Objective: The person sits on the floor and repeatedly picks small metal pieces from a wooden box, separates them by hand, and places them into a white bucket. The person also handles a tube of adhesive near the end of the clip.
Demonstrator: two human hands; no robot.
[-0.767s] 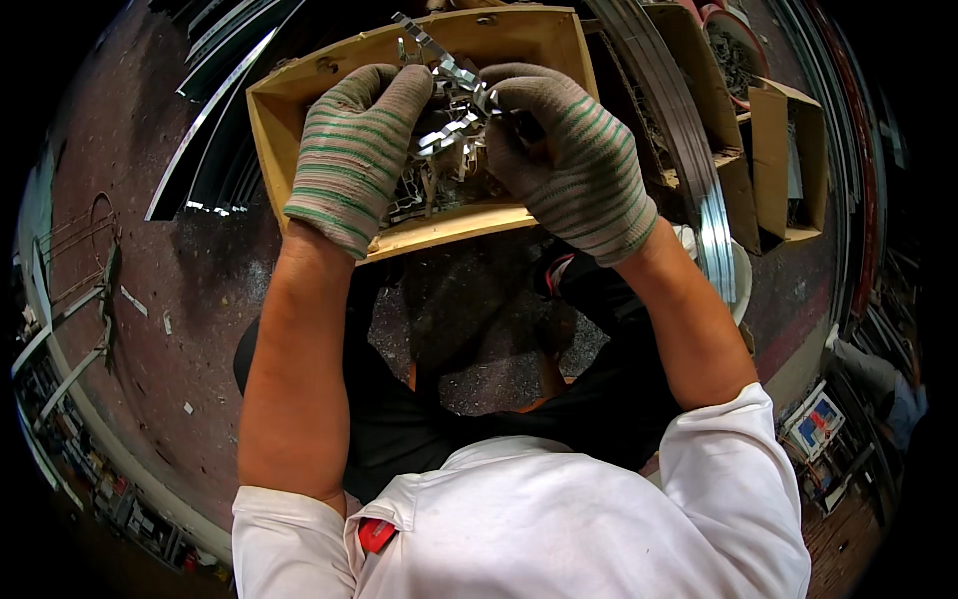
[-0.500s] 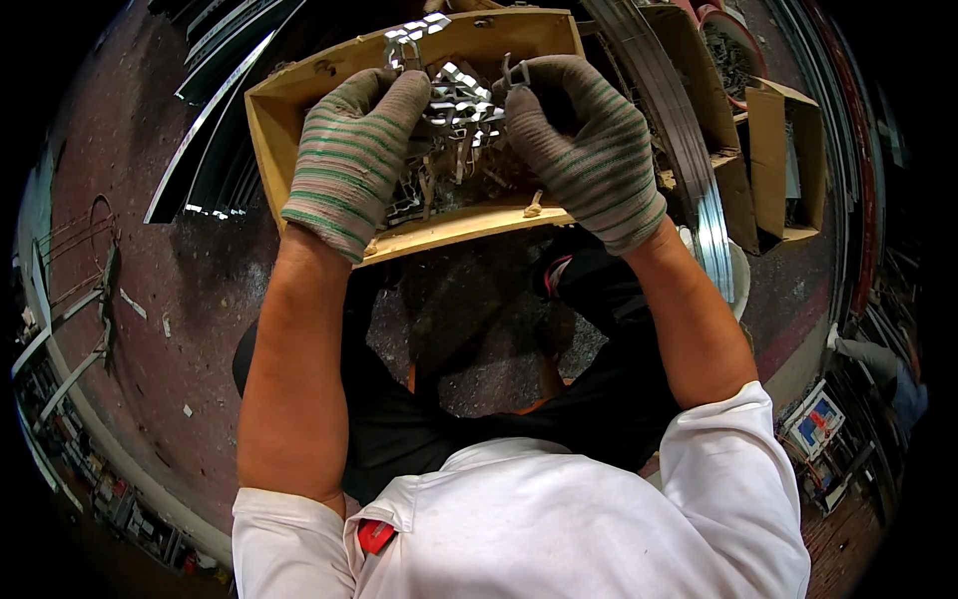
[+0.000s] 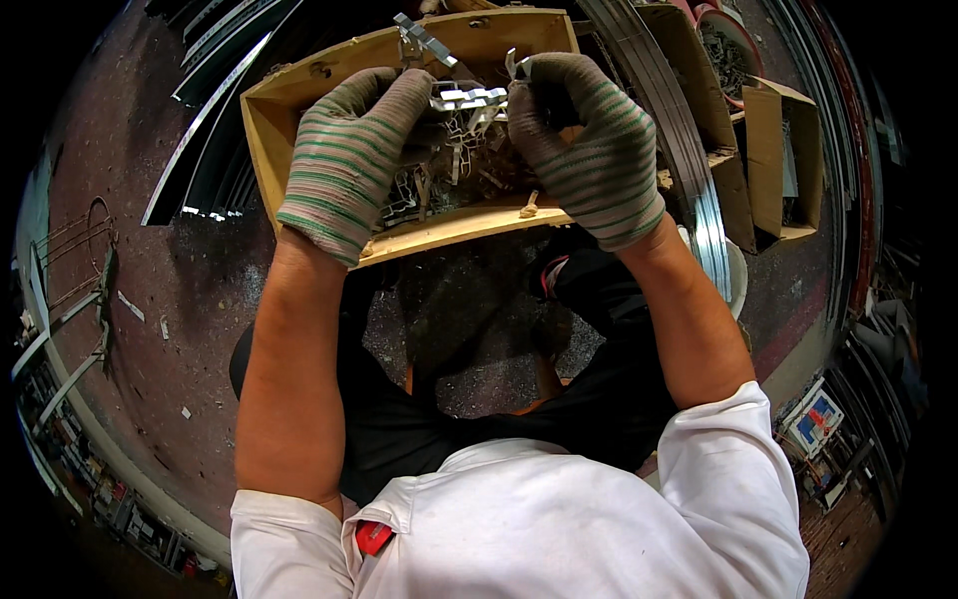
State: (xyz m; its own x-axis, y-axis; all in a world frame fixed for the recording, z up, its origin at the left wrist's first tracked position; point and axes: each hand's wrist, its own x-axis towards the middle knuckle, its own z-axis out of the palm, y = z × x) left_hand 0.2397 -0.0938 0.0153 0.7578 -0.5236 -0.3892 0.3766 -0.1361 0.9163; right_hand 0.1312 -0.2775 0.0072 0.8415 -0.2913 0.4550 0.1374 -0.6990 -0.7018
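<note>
Both hands wear striped grey-and-green knit gloves and work above a wooden box (image 3: 289,165). My left hand (image 3: 354,160) is closed, thumb and fingers pinching a cluster of shiny bent metal clips (image 3: 469,99). A short strip of the same metal (image 3: 425,40) sticks up past its fingertips. My right hand (image 3: 594,150) pinches a small bent metal clip (image 3: 513,65) close to the cluster's right end; whether the two touch I cannot tell. Below them, more bent metal clips (image 3: 459,150) lie jumbled in the box. My gloves hide part of the held pieces.
Long metal channels (image 3: 689,130) lean just right of the box. Further right stand an open cardboard box (image 3: 783,160) and a red tub (image 3: 733,50) of small metal parts. Dark metal profiles (image 3: 215,130) lie to the left, a wire frame (image 3: 100,260) beyond them.
The clip cluster in my left hand has turned and spread, one part now lying level toward my right hand. My right hand has barely shifted and still grips its clip.
</note>
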